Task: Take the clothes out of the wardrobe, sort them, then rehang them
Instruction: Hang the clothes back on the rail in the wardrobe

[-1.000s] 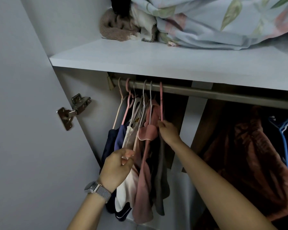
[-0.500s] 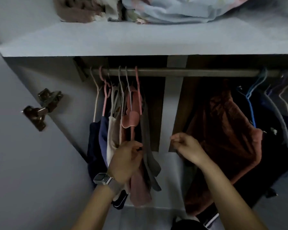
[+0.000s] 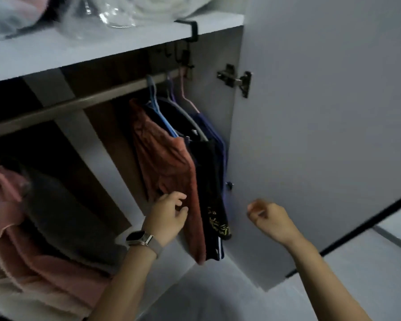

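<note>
Rust garment (image 3: 164, 158) touching left hand (image 3: 169, 216); right hand (image 3: 270, 218) apart.

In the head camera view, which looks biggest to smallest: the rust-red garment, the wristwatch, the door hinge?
1. Rust-red garment, by far the largest.
2. Wristwatch and door hinge look about alike; the watch is nearer the camera, so I won't rank them.

Clothes (image 3: 169, 172) on rail (image 3: 79, 105) under shelf (image 3: 83, 52)

I panned the view right to the wardrobe's far end, left hand (image 3: 168, 217) released the pink clothes (image 3: 7, 205) and moved onto the rust garment (image 3: 164, 165), fingers spread, right hand (image 3: 267, 218) shifted before the open door (image 3: 322, 135), fingers loosely curled, holding nothing.
</note>
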Tool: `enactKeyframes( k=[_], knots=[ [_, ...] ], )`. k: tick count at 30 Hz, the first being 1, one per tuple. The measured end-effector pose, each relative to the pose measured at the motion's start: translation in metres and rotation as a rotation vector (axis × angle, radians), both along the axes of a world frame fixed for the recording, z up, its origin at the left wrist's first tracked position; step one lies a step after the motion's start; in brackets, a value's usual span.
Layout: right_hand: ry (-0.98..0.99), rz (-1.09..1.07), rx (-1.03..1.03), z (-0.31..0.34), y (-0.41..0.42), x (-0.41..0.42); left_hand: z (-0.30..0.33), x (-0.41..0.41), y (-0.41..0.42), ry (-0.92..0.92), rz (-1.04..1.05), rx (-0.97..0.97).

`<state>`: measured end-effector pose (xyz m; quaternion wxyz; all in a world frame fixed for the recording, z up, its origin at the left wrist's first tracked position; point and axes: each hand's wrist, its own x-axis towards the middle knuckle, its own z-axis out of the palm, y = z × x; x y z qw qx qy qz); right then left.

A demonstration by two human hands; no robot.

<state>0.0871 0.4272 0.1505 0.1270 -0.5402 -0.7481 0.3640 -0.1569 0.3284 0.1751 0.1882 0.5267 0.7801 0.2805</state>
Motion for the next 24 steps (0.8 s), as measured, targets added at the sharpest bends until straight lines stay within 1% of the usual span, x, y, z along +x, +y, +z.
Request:
enactKeyframes(
  k=[3,6,8,9,10,12,15,18,21,24],
  knots=[
    [0.025,-0.129,-0.039,-0.005,-0.010,0.066,-0.002,0.060,0.017,-0.010,-0.116,0.014],
    [0.066,-0.258,-0.116,-0.011,-0.040,0.145,-0.006,0.140,0.022,-0.132,-0.234,-0.004],
    [0.135,-0.422,-0.190,-0.018,-0.062,0.202,-0.017,0.199,0.017,-0.179,-0.345,-0.064],
    [0.159,-0.495,-0.214,-0.034,-0.094,0.278,-0.038,0.278,0.000,-0.188,-0.413,-0.086],
    [0.174,-0.545,-0.227,-0.049,-0.118,0.338,-0.054,0.340,-0.010,-0.208,-0.462,-0.105],
    [0.173,-0.684,-0.222,-0.074,-0.150,0.394,-0.069,0.393,-0.018,-0.256,-0.550,-0.153],
    [0.276,-0.932,-0.204,-0.070,-0.196,0.434,-0.077,0.440,-0.007,-0.268,-0.700,-0.194],
    [0.368,-1.201,-0.137,-0.055,-0.250,0.478,-0.063,0.501,-0.007,-0.206,-0.908,-0.224],
    [0.457,-1.478,-0.069,-0.046,-0.317,0.513,-0.053,0.571,-0.025,-0.192,-1.121,-0.259],
    [0.556,-1.736,-0.029,-0.038,-0.384,0.527,-0.048,0.635,-0.051,-0.166,-1.332,-0.294]
  ],
)
